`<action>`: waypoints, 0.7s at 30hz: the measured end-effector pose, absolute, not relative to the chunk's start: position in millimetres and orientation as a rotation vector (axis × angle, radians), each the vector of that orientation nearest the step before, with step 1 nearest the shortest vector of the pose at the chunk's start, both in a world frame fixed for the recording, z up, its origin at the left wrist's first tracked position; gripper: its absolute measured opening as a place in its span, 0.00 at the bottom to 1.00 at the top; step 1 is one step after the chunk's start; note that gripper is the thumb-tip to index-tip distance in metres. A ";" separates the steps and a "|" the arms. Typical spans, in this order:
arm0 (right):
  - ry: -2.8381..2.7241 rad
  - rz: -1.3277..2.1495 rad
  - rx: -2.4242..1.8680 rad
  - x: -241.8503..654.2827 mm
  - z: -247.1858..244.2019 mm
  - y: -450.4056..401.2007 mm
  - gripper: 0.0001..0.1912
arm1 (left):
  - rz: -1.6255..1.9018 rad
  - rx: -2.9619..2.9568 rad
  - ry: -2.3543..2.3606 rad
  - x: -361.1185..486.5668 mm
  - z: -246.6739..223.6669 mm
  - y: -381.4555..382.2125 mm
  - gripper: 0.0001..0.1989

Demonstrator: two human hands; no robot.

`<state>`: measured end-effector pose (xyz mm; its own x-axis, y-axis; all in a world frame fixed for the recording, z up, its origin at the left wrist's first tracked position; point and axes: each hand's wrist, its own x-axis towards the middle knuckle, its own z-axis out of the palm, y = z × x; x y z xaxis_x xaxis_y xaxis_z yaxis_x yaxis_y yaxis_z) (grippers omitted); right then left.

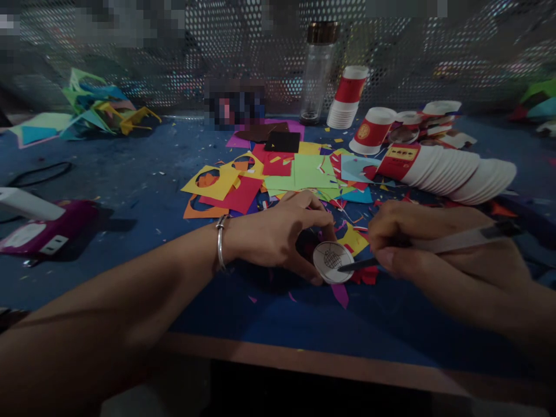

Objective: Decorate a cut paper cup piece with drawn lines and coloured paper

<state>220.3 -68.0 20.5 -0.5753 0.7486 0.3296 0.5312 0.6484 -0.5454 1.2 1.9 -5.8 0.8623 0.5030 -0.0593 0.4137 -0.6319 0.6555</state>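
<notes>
As the head view shows it, we list first the left hand (284, 231), with a silver bracelet (220, 243) at its wrist; its grip curves thumb and fingers about the edge of a white round piece (324, 258). That piece sits between our two hands, above the near part of the table (260, 315), and bears a dark drawn pattern of crossing lines within a ring. We cannot tell whether it is a flat disc or the end of a cup.

Item two: the right hand (434, 249), its grip closed round a pen (456, 238), the dark tip touching the drawn face.

Beyond the left hand we count loose coloured paper: a yellow sheet (223, 186) with a round hole, an orange sheet (204, 212) partly beneath it, a green sheet (317, 171), a light blue sheet (357, 167) and a black piece (282, 142), with small scraps scattered around.

Beyond the right hand: a lying stack of white cups (456, 171), a red-and-white cup (374, 132), an upright stack of cups (348, 95) and, just beside that, a clear bottle (313, 81) with a brown lid.

At the left: a heap of folded paper (98, 110), a purple item (76, 223) with a white part on top, and a dark cord (37, 174). At the back: a perforated panel (243, 40).
</notes>
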 end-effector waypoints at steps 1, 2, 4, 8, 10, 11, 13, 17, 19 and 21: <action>-2.330 0.530 -0.993 219.9 19.9 -68.0 0.10 | 0.169 2.338 0.660 1.1 -6.0 2.0 0.23; -2.327 0.528 -0.984 219.5 19.3 -68.1 0.10 | 0.169 2.341 0.658 1.0 -6.2 2.2 0.23; -2.313 0.529 -0.974 218.8 18.2 -68.5 0.10 | 0.174 2.348 0.653 0.8 -6.7 2.9 0.23; -2.297 0.546 -0.985 218.2 16.3 -68.9 0.10 | 0.182 2.353 0.639 0.8 -7.7 4.1 0.24; -2.311 0.546 -0.989 218.1 16.5 -68.5 0.10 | 0.186 2.351 0.636 0.9 -8.0 4.2 0.24; -2.318 0.544 -0.992 218.0 16.8 -68.3 0.10 | 0.191 2.351 0.636 1.0 -8.0 4.2 0.24; -2.317 0.558 -0.988 218.0 17.8 -67.9 0.10 | 0.196 2.354 0.634 1.2 -8.2 4.2 0.24; -2.326 0.638 -0.975 218.1 18.9 -68.5 0.10 | 0.197 2.365 0.628 1.3 -8.9 4.4 0.24; -2.320 0.647 -0.974 217.9 19.0 -69.1 0.11 | 0.196 2.369 0.627 1.3 -9.2 4.5 0.24; -2.293 0.648 -0.957 217.2 19.2 -69.4 0.11 | 0.189 2.368 0.631 1.3 -9.2 4.4 0.24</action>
<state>217.2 -69.4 19.2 -0.5845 0.7492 0.3115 0.4753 0.6273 -0.6169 1.3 4.4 -9.2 0.8725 0.4876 -0.0306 0.3904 -0.6582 0.6437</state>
